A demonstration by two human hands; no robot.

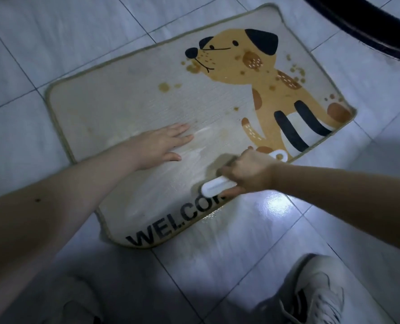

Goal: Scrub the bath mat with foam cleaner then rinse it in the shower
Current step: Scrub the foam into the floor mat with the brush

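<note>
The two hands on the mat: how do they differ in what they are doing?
The left hand lies flat with straight fingers pressing the bath mat; the right hand curls round a white scrub brush. The left sits nearer the mat's middle, the right near its edge by the lettering. Both are bare and over the mat.

The bath mat (128, 106) is bare across its upper left half, open to a hand. The left hand (161, 143) presses flat mid-mat; the right hand (248, 171) and white brush (217, 187) block the near edge.
</note>
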